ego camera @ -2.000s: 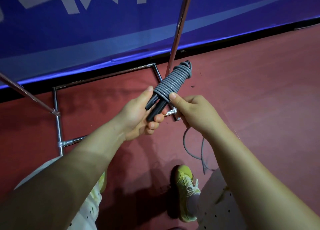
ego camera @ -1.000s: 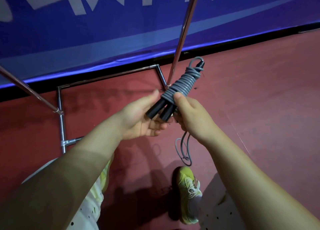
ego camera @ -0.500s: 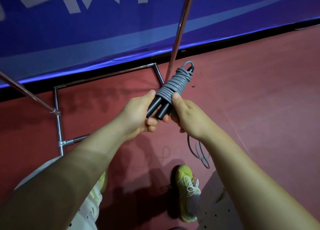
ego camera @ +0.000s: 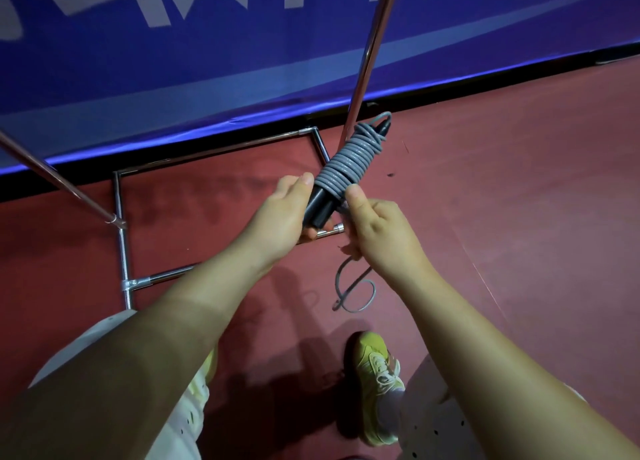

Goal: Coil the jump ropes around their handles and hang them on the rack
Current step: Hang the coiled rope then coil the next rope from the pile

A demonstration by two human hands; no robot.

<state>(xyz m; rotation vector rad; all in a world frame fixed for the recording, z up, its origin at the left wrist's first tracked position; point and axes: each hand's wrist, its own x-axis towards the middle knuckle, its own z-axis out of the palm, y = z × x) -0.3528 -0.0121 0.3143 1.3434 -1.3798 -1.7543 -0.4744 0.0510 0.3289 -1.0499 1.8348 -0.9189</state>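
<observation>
A grey jump rope (ego camera: 349,161) is wound in many turns round its two black handles (ego camera: 320,206), which lie side by side and point up to the right. My left hand (ego camera: 280,217) grips the bare lower ends of the handles. My right hand (ego camera: 377,231) holds the rope where it leaves the coil, thumb against the lowest turn. A short loose tail of the rope (ego camera: 356,289) hangs in a loop below my right hand. The chrome rack (ego camera: 367,57) stands just behind the bundle; its top is out of view.
The rack's floor frame (ego camera: 121,224) lies on the red floor at left, with a slanted chrome bar (ego camera: 59,182) rising from it. A blue banner (ego camera: 242,43) runs along the back. My yellow shoe (ego camera: 377,373) is below the hands.
More rope has gone onto the handles and the hanging tail has grown shorter. The bundle has stayed in front of the rack's upright, held by both hands.
</observation>
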